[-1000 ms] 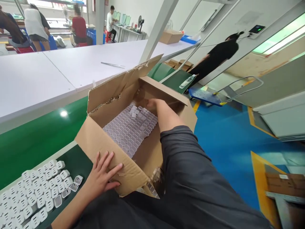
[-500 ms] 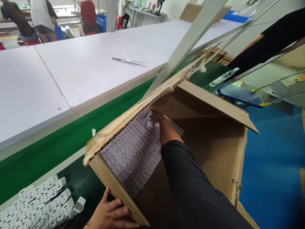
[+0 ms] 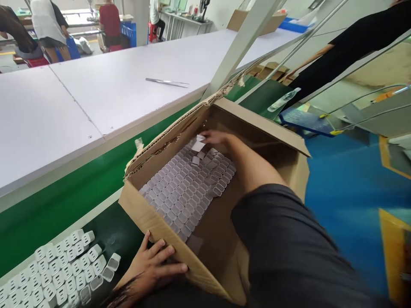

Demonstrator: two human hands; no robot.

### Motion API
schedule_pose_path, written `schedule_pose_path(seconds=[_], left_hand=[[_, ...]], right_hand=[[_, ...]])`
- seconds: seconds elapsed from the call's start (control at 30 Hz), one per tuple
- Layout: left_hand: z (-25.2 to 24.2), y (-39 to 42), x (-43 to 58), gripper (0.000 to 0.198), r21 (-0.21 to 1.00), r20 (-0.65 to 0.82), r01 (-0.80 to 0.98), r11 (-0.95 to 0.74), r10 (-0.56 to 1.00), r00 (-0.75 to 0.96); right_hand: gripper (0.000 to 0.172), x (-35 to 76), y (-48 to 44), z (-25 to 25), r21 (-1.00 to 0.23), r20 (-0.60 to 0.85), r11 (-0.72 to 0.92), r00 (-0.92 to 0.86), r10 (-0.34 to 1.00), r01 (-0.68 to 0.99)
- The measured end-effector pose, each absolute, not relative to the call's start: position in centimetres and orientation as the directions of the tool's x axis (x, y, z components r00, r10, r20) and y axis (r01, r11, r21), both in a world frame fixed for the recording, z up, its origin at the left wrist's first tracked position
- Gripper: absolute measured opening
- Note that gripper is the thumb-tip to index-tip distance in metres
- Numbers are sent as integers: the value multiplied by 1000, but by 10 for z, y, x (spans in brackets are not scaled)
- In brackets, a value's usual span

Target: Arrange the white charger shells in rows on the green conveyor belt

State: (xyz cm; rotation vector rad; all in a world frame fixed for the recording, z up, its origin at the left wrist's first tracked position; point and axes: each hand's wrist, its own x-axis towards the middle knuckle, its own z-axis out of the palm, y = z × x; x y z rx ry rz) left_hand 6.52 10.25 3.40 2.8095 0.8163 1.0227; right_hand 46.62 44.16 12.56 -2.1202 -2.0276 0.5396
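Carton point(image 3: 144, 209): brown corrugated cardboard, box-shaped, its top gaping, a ragged torn edge along the far left side
Pieces point(image 3: 180, 192): translucent whitish rounded rectangles, set side by side in rows inside the carton, toward its left side, with bare brown cardboard to their right
Loose pieces point(image 3: 195, 161): a few small white ones, lying on top of the rows near the far corner
Right hand point(image 3: 216, 137): reaching inside the carton, at the loose pieces; its fingertips are partly hidden, so whether they pinch one I cannot tell
Left hand point(image 3: 157, 261): fingers spread, laid against the outside of the carton's near wall
Dark green work surface point(image 3: 105, 231): at the lower left, bearing many white plastic blocks point(image 3: 58, 278), rounded, most with dark slots in the face, in rows near the left hand
White bench top point(image 3: 128, 102): long and flat, beyond the carton, with thin silver metal tweezers point(image 3: 167, 82) lying on it
Clear plastic bottle point(image 3: 284, 99): beyond the carton, near a flat blue trolley point(image 3: 306, 122)
People: a person in black clothes point(image 3: 346, 51) at the upper right, a person in a red top point(image 3: 109, 21) beyond the bench
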Motion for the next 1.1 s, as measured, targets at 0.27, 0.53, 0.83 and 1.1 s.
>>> schedule_pose_path(seconds=[0.27,0.53,0.83,1.1], left_hand=[[95,91,42,83,587,573,304,-750,650,498],[143,43,-2,117,702,521,210,-681,691,501],[74,-55,-72,114,888,97,379,-259,914,395],[24,-130,-125,120,790,-612,13,612,791,-2]], right_hand=[[34,335,236,262,-578,53,508,-592,804,638],[40,202,43,221,-549,165,574,-595,787,607],[43,118,-10,115,-771,-34,451,-736,676,449],[42,42,-12,22,-949,-296,-25,-865,405,313]])
